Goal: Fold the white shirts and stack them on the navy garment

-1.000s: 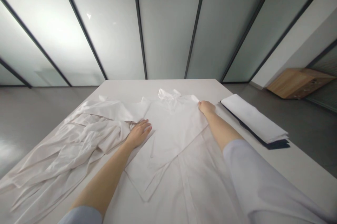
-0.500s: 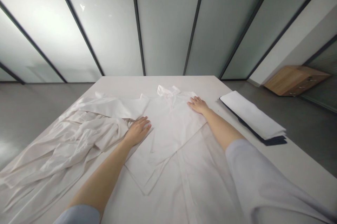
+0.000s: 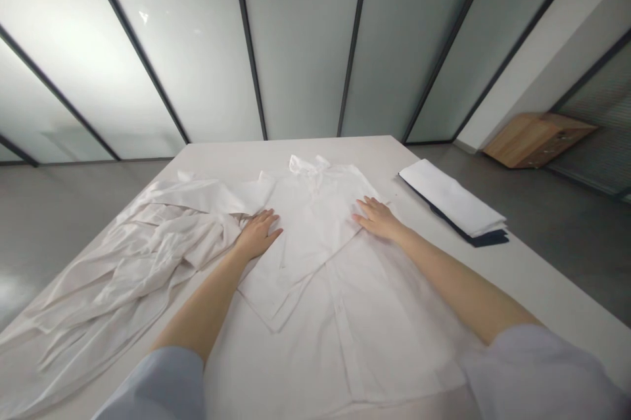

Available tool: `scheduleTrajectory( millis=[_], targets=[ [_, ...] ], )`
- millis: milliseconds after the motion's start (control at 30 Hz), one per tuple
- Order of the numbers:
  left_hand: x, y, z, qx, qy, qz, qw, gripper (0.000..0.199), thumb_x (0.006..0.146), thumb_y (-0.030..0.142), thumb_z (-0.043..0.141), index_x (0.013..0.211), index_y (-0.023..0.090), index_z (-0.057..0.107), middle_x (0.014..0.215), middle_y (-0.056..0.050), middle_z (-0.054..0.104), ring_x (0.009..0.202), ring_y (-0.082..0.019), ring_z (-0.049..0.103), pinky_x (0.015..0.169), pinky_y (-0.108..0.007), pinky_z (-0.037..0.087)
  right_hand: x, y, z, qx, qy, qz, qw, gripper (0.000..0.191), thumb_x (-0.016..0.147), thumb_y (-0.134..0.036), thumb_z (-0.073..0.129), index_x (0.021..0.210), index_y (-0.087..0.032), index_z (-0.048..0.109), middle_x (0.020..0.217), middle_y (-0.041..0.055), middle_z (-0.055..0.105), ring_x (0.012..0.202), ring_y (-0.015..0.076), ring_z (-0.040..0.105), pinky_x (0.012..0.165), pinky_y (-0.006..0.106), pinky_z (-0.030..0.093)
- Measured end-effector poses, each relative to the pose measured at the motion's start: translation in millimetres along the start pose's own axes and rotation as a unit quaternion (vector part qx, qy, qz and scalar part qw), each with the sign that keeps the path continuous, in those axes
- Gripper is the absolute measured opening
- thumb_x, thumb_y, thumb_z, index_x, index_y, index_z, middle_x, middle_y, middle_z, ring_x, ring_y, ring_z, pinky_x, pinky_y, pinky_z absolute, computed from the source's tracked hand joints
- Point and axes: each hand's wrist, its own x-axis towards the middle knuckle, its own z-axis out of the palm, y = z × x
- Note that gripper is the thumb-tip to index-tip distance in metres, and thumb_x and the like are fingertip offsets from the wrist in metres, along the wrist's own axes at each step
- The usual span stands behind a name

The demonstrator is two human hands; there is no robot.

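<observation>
My right hand (image 3: 377,217) shifted from the shoulder of the white shirt (image 3: 318,216) to lower down its side, spread wide; left hand (image 3: 257,234) stayed put, fingers splayed.

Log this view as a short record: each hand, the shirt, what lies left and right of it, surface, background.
Left hand: palm down at the shirt's left edge
Right hand: palm down on its right side, fingers spread
White shirt: spread out, collar at the far end
To its left: rumpled white cloth
To its right: folded white item over something dark
Surface: white table
Background: frosted panels, wooden cabinet
</observation>
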Motion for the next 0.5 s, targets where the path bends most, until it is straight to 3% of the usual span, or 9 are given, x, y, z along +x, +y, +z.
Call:
scheduleTrajectory(
  millis=[133, 300, 400, 500],
  targets=[
    [0.1, 0.6, -0.3, -0.017, 0.009, -0.007, 1.000, 0.045, 0.089, 0.044, 0.048, 0.126, 0.019, 0.057, 0.143, -0.012, 0.049, 0.135, -0.028, 0.042, 0.112, -0.047, 0.032, -27.0, -8.6, 10.6, 0.011, 0.003, -0.017, 1.000, 0.069, 0.092, -0.062, 0.034, 0.148, -0.021, 0.036, 0.157, 0.0121, 0.027, 0.144, 0.0299, 0.022, 0.115, 0.044, 0.022],
    [-0.8, 4.4, -4.5, -0.039, 0.071, -0.035, 0.996, 0.037, 0.083, 0.038, 0.055, 0.115, 0.020, 0.061, 0.129, -0.012, 0.057, 0.125, -0.027, 0.049, 0.108, -0.043, 0.037, -29.2, -10.4, 10.4, 0.015, 0.012, -0.018, 1.000, 0.067, 0.092, -0.063, 0.033, 0.146, -0.024, 0.039, 0.156, 0.0098, 0.030, 0.144, 0.0287, 0.023, 0.115, 0.043, 0.023],
    [-2.1, 6.6, -10.4, -0.061, 0.140, -0.109, 0.982, 0.028, 0.080, 0.031, 0.053, 0.105, 0.020, 0.063, 0.099, -0.009, 0.062, 0.102, -0.025, 0.059, 0.095, -0.040, 0.045, -27.9, -10.0, 9.4, 0.016, 0.009, -0.021, 1.000, 0.067, 0.092, -0.063, 0.034, 0.147, -0.023, 0.039, 0.156, 0.0108, 0.029, 0.144, 0.0295, 0.024, 0.114, 0.044, 0.024],
    [-3.2, 5.5, -16.4, -0.099, 0.209, -0.211, 0.950, 0.024, 0.080, 0.029, 0.049, 0.098, 0.020, 0.061, 0.074, -0.003, 0.055, 0.080, -0.023, 0.060, 0.081, -0.036, 0.047, -27.5, -9.8, 9.9, 0.021, 0.008, -0.024, 0.999, 0.068, 0.092, -0.062, 0.035, 0.146, -0.021, 0.039, 0.156, 0.0123, 0.029, 0.144, 0.0305, 0.024, 0.114, 0.045, 0.024]
  ],
)
